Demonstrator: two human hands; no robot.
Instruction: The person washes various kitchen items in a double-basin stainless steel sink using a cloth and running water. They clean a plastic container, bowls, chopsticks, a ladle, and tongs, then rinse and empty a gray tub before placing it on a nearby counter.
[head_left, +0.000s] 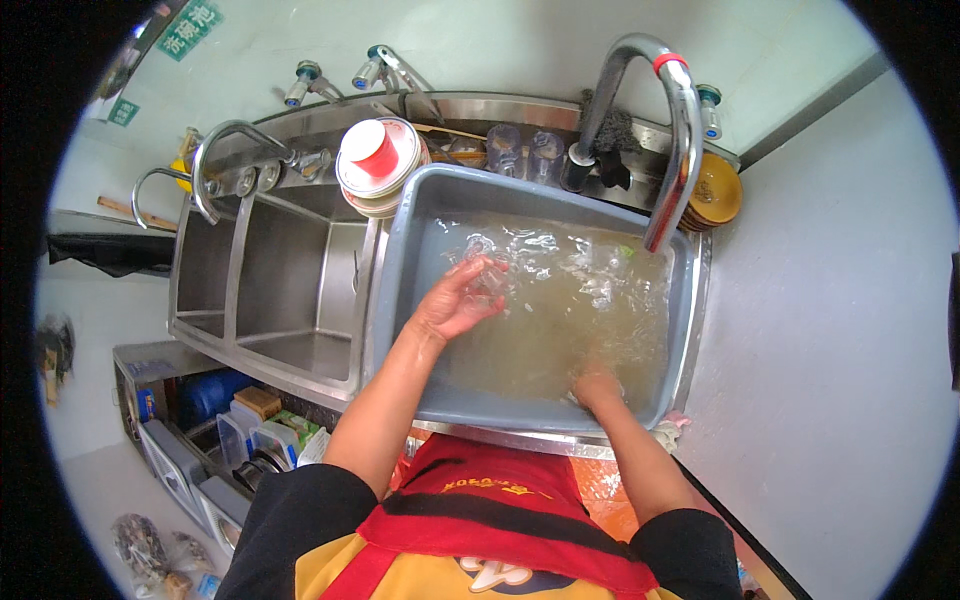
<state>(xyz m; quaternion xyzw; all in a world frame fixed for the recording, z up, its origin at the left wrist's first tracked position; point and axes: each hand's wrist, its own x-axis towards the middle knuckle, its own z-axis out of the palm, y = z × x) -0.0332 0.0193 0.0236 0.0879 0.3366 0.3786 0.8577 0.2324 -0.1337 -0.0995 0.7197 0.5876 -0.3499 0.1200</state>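
A grey plastic tub (652, 225) full of cloudy water (532, 337) lies before me. Over its left half, my left hand (461, 300) holds a small clear cup (491, 281), seemingly more than one, just above the water. My right hand (596, 382) reaches into the water near the front right of the tub. Its fingers are under the murky surface, so whatever it may hold is hidden. A small green scrap (627, 251) floats near the far right.
A chrome faucet (679, 142) arches over the tub's right rear corner. Stacked plates (349, 180) topped by a red-and-white cup (371, 150) stand at the back left. Two clear tumblers (504, 150) and yellow bowls (716, 191) sit behind. Steel sink basins (289, 277) adjoin on the left.
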